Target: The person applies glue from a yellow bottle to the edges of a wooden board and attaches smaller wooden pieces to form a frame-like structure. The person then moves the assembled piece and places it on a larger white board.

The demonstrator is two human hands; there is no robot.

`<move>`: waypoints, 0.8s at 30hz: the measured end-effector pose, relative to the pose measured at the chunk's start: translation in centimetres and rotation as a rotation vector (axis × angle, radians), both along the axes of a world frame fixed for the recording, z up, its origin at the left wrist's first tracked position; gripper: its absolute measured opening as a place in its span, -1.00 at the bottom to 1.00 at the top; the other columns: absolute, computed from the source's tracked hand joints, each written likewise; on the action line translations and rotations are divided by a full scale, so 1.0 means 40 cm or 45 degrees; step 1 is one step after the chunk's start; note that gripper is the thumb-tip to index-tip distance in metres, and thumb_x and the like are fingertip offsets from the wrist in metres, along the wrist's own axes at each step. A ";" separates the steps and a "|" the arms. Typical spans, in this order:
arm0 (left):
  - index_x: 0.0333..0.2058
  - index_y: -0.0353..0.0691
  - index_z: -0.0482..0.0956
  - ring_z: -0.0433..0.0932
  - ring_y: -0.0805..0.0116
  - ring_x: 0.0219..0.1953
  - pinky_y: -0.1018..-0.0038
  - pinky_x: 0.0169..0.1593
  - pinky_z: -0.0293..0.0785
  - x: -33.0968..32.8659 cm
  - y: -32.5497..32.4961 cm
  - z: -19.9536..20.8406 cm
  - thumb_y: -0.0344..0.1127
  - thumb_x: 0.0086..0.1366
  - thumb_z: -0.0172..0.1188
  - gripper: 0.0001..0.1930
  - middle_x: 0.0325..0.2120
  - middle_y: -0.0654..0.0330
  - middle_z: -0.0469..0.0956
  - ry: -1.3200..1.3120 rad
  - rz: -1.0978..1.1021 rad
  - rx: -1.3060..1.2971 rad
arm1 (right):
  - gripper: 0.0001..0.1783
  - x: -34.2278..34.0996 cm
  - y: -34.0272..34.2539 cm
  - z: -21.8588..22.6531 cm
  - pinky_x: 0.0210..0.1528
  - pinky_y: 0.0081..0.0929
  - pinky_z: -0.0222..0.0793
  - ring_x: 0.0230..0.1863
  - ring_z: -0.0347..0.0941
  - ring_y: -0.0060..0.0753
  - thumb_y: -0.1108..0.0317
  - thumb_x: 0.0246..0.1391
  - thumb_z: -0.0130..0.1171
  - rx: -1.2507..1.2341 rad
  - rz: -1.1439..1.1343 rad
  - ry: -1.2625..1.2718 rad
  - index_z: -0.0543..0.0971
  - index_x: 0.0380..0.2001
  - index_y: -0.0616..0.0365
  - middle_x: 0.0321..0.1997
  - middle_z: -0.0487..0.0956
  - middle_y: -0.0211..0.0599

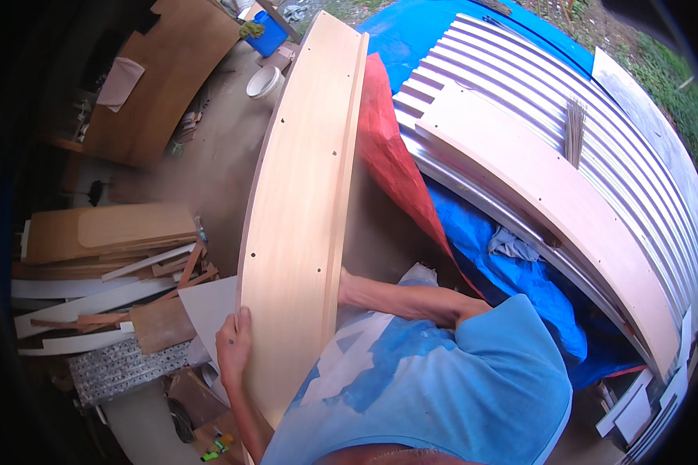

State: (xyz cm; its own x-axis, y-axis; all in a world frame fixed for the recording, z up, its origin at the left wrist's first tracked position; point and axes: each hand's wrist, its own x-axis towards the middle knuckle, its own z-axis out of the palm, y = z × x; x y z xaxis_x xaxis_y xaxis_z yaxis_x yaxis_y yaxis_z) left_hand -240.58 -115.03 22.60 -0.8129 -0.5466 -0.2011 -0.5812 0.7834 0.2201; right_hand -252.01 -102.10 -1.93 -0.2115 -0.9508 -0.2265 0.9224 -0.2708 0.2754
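A long pale wooden board (298, 186) with a row of small drilled holes along each side runs from close to my body away to the far end. A narrow raised lip follows its right edge. My left hand (233, 342) grips the near left edge, thumb along the rim and the other fingers wrapped beneath. On the opposite edge my right hand (344, 288) holds the board from its right side; its fingers are hidden behind the wood.
To the right, a second drilled board (551, 182) lies on corrugated metal sheets (512, 74), with a bundle of thin rods (574, 132). Blue tarp (473, 221) and red tarp (388, 147) hang below. Wood offcuts (108, 287) pile up at left; a white bucket (264, 82) stands farther off.
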 end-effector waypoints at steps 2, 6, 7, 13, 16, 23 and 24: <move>-0.39 -0.46 0.50 0.50 -0.09 -0.39 0.14 -0.20 0.39 -0.065 -0.028 -0.011 0.17 0.43 -0.03 -0.37 -0.49 -0.23 0.53 0.047 -0.030 0.053 | -0.18 -0.049 -0.018 -0.013 0.18 0.20 0.33 0.19 0.44 0.05 -0.34 0.26 -0.29 0.027 -0.063 -0.012 0.45 0.22 0.10 0.28 0.46 -0.05; -0.42 -0.45 0.48 0.48 -0.16 -0.38 0.12 -0.20 0.38 -0.223 -0.095 -0.030 0.17 0.42 -0.03 -0.37 -0.49 -0.23 0.52 0.079 -0.142 0.145 | -0.16 -0.178 -0.046 -0.029 0.23 0.24 0.25 0.27 0.36 0.08 -0.36 0.25 -0.32 0.115 -0.178 0.021 0.42 0.26 0.08 0.34 0.40 -0.04; -0.42 -0.44 0.47 0.47 -0.17 -0.39 0.12 -0.20 0.38 -0.263 -0.117 -0.036 0.17 0.42 -0.03 -0.37 -0.49 -0.24 0.51 0.057 -0.196 0.112 | -0.16 -0.205 -0.048 -0.024 0.21 0.25 0.27 0.26 0.38 0.08 -0.36 0.25 -0.32 0.154 -0.217 -0.009 0.44 0.25 0.08 0.33 0.42 -0.04; -0.44 -0.44 0.45 0.43 -0.17 -0.41 0.13 -0.21 0.36 -0.558 -0.269 -0.092 0.22 0.41 -0.05 -0.34 -0.50 -0.25 0.49 -0.041 -0.419 0.136 | -0.20 -0.400 -0.131 -0.088 0.11 0.31 0.37 0.16 0.48 0.10 -0.34 0.26 -0.30 0.240 -0.469 -0.068 0.50 0.18 0.07 0.23 0.51 -0.07; -0.43 -0.44 0.45 0.43 -0.10 -0.42 0.14 -0.21 0.36 -0.717 -0.380 -0.125 0.24 0.41 -0.05 -0.32 -0.50 -0.23 0.48 -0.060 -0.523 0.200 | -0.22 -0.512 -0.212 -0.120 0.09 0.31 0.39 0.12 0.51 0.11 -0.32 0.26 -0.29 0.282 -0.618 -0.094 0.52 0.16 0.06 0.20 0.53 -0.06; -0.40 -0.44 0.48 0.42 0.02 -0.42 0.19 -0.19 0.39 -1.080 -0.538 -0.202 0.33 0.39 -0.10 -0.25 -0.51 -0.17 0.49 -0.213 -0.766 0.364 | -0.34 -0.680 -0.270 -0.019 0.07 0.24 0.44 0.06 0.56 0.07 -0.21 0.30 -0.22 0.471 -0.942 -0.229 0.55 0.11 0.07 0.15 0.57 -0.07; -0.40 -0.44 0.48 0.42 0.04 -0.42 0.20 -0.18 0.39 -1.120 -0.538 -0.217 0.35 0.39 -0.11 -0.24 -0.50 -0.17 0.49 -0.233 -0.812 0.394 | -0.35 -0.693 -0.262 -0.009 0.07 0.24 0.45 0.05 0.56 0.08 -0.19 0.31 -0.21 0.472 -0.991 -0.257 0.56 0.10 0.07 0.14 0.58 -0.07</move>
State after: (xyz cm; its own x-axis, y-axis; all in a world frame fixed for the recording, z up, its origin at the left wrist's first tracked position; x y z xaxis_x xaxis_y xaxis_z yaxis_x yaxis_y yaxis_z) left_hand -285.40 -136.55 13.91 -0.8928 0.1259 -0.4324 -0.0812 0.8994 0.4294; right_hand -279.74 -112.56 -2.31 -0.6903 -0.4118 -0.5949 0.3826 -0.9056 0.1830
